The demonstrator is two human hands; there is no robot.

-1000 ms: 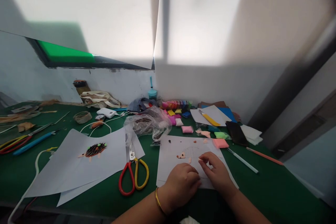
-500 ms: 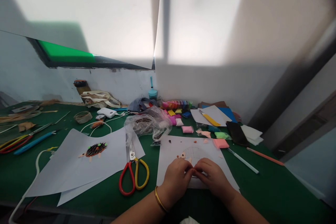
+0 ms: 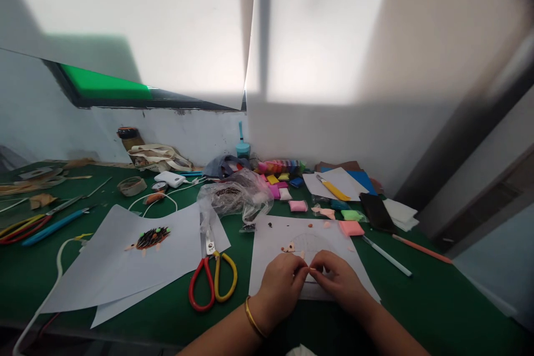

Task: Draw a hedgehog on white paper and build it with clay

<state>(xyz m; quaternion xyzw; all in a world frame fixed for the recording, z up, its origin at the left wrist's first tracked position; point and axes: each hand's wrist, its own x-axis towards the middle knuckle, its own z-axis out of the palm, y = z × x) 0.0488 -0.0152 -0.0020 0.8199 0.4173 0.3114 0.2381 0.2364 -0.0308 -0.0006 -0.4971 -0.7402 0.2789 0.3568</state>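
Note:
Over the front of a white sheet [image 3: 267,283], my left hand [image 3: 281,278] and my right hand [image 3: 340,278] meet with thumbs and fingertips pinched together. A small pale piece of clay [image 3: 312,269] shows between the fingertips, mostly hidden. Just beyond my left hand, a peach clay head [image 3: 289,247] with dark dots lies on the sheet beside a pencilled rounded outline [image 3: 311,242]. Small clay bits, one brown [image 3: 310,226] and one pale peach [image 3: 326,225], rest near the sheet's far edge. A gold bangle circles my left wrist.
Red-and-yellow-handled scissors [image 3: 211,275] lie left of the sheet. Farther left, a finished clay hedgehog [image 3: 153,238] sits on paper. Behind are a plastic bag [image 3: 233,194], pink clay packs [image 3: 298,206] and a yellow cutter [image 3: 336,190]. A white pen [image 3: 387,256] lies to the right.
My fingertips have shifted slightly, and a pale bit now shows between them. Both hands stay in almost the same place; nothing else has moved.

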